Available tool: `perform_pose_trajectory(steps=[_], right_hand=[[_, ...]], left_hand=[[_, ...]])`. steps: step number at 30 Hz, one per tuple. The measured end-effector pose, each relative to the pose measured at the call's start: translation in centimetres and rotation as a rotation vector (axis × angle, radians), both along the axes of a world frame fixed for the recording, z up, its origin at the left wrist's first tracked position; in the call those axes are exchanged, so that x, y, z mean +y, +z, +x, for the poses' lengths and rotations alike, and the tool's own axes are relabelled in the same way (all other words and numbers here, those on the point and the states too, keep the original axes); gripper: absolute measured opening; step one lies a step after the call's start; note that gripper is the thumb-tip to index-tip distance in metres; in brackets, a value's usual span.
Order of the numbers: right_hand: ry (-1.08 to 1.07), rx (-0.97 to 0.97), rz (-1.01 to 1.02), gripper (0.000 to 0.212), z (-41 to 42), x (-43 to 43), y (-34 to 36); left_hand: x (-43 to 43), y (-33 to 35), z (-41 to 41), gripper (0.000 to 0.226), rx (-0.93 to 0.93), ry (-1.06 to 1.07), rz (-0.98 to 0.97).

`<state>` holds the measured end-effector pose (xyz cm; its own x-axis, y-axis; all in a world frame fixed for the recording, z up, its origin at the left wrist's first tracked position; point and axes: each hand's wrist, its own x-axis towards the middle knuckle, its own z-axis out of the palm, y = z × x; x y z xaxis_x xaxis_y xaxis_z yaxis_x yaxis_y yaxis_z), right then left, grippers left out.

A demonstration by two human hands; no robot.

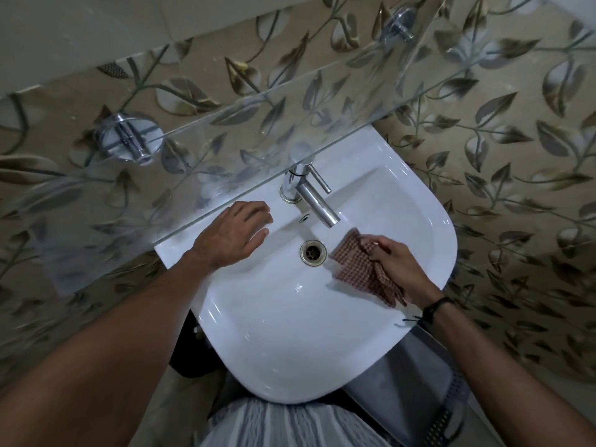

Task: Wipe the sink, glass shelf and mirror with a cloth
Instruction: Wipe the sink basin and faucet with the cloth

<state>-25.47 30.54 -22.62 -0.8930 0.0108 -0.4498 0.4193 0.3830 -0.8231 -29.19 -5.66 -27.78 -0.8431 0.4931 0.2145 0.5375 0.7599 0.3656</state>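
Overhead, the right hand [396, 266], fingers curled round the checked cloth [361, 269], held it in the sink [290, 333] just right of the drain [312, 251], its long axis running from below the tap [312, 198] toward the near right rim. The left hand [235, 233], fingers relaxed and holding nothing, rested on the far left rim.

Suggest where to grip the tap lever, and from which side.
Grip the free end of the lever, the thin rod jutting rightward from the tap body. Come in low from over the sink bowl, since the glass shelf overhangs the tap's top and blocks a straight-down approach. A fingertip pinch likely suits so slim a rod.
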Motion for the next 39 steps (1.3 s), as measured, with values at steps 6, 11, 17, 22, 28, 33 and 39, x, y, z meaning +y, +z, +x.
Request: perform_pose_trajectory(steps=[6,11,17,22,28,33,39], right_hand=[[0.018,0.302,-0.002,0.038,-3.1,-3.4,4.7],[0.276,0.467,0.184,0.044,-3.2,-6.4,4.7],[0.526,0.695,0.574,0.047,-2.5,-8.6,1.7],[0.422,0.693,0.614,0.041,-3.0,-10.4,1.1],[0.282,0.348,0.536,0.041,-5.4,-12.0,3.5],[0.222,-0.004,0.192,0.031,-9.1,-11.3,4.8],[0.229,0.099,0.368,0.039,-8.3,-12.2,4.0]], left_hand=[[0.2,0.1,0.1,0.020,0.004,0.004,0.012],[0.1,-0.1,0.0,0.020,0.000,0.011,0.012],[0.1,-0.2,-0.1,0.021,0.009,0.001,0.006],[0.2,-0.2,-0.1,0.020,0.004,0.013,0.000],[0.2,-0.3,0.0,0.022,0.024,0.009,-0.012],[0.2,-0.2,-0.1,0.023,0.031,-0.001,-0.023],[0.1,-0.2,0.0,0.020,0.035,-0.002,-0.024]])
